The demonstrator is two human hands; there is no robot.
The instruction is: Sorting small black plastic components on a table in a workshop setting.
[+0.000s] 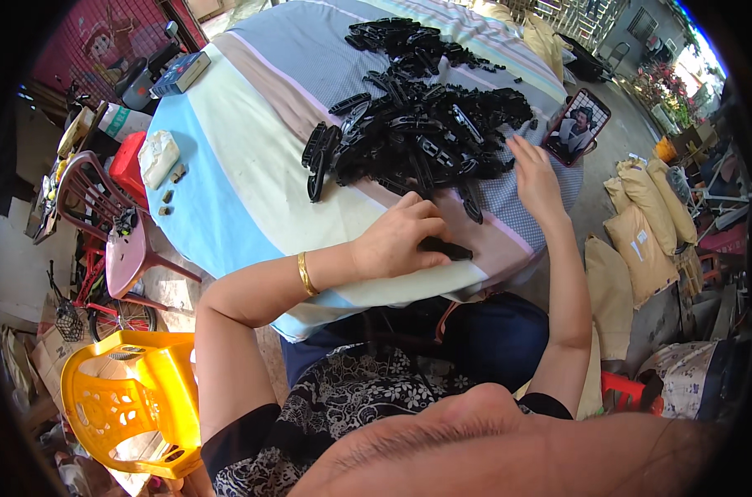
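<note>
Closest to the camera is the edge of our own head [508, 447], and just past it is our black shirt with white flowers [376, 377]. Our two hands are apart. Our left hand [401, 236], with a gold bracelet [306, 273] on its wrist, is curled round one long black plastic piece [450, 248], low over the striped tablecloth [243, 178]. Our right hand [538, 178] has its fingers out straight, and we see nothing in it. It is by the right side of the big black heap [434, 145], with the phone [572, 137] just beside its fingertips. We cannot tell if those fingers touch any bits. Another long piece [470, 201] lies between our hands. To do this well, we think the left hand should hold its piece low and steady. The right hand should go slowly and pinch just one thing, because the pieces lie in a jumble and could slide. We should also mind the phone, since a bump might tip it.
</note>
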